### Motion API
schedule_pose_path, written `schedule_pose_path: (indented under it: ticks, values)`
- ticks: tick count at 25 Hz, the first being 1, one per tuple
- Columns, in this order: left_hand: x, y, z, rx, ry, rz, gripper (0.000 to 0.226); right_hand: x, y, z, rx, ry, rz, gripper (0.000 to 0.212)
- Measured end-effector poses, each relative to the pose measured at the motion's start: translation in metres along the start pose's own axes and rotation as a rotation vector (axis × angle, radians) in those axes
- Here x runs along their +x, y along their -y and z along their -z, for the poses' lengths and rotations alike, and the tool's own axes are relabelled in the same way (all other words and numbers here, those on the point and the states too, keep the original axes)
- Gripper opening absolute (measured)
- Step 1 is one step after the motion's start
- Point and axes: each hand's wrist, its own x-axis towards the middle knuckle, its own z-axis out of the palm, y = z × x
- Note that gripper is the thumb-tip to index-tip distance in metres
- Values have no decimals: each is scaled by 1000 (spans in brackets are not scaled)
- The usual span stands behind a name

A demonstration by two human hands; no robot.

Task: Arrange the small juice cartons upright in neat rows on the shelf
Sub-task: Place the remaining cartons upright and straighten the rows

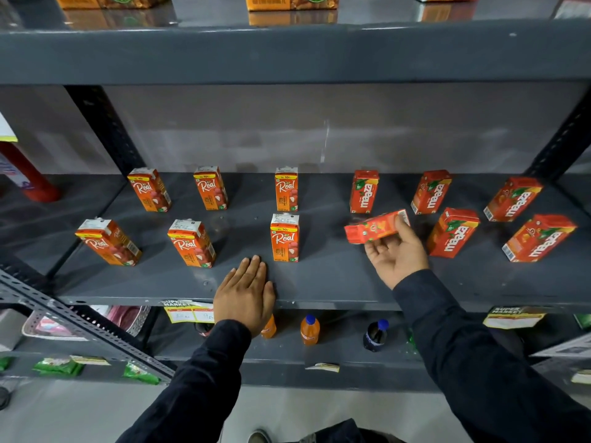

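Observation:
On the dark grey shelf [319,282] stand two rows of small cartons. Several orange "Real" cartons fill the left half, the nearest at front middle [284,238]. Several red "Maaza" cartons stand upright on the right, one at the back [364,191] and one in front [452,233]. My right hand [396,254] holds one red Maaza carton [372,230] lying sideways, just above the shelf, in the front-row gap between the Real and Maaza cartons. My left hand [244,294] rests flat, palm down, on the shelf's front edge.
The upper shelf [287,52] hangs close overhead with large orange cartons [291,1] on it. Below are orange soda bottles [309,329], a dark bottle [374,335] and green packets [57,366]. A slanted perforated steel brace [80,327] crosses the lower left. A red bottle [28,174] stands far left.

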Motion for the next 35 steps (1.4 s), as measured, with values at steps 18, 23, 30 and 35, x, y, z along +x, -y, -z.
schedule_pose_path:
  ticks: [18,23,30,35]
  values:
    - [-1,-1,3,-5,2,3,51,-25,-7,7,-494,316,-101,65]
    - [-1,-3,4,-5,8,15,51,-27,-7,13,-526,369,-52,57]
    - [-1,-3,5,24,40,31,55,-8,8,19,-832,300,188,37]
    - [0,-3,5,25,61,33,58,3,15,23,-1277,239,417,37]
